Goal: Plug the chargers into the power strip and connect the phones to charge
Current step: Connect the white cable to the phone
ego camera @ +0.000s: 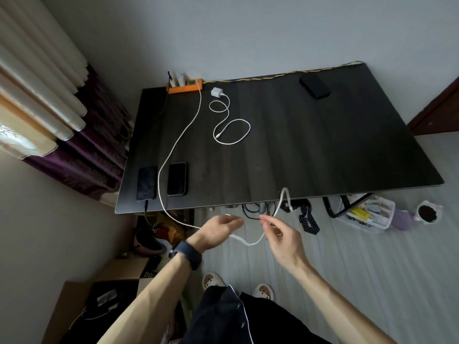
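Note:
An orange power strip (185, 88) sits at the far left corner of the dark table (310, 150), with white plugs in it. A long white cable (179, 137) runs from the strip across the table, drops over the front edge and hangs between my hands. My left hand (218, 232) holds this cable in front of the table. My right hand (280, 234) pinches it further along; its end loops back up onto the table edge (285, 194). A loose white charger (216, 92) with a coiled cable lies near the strip. Two phones (146, 183) (176, 178) lie side by side at the near left.
A third dark phone or case (315, 86) lies at the far right of the table. Under and beside the table are a white basket (367, 213), a cup (427, 212), cardboard boxes (119, 274) and tangled cords. Curtains hang at the left.

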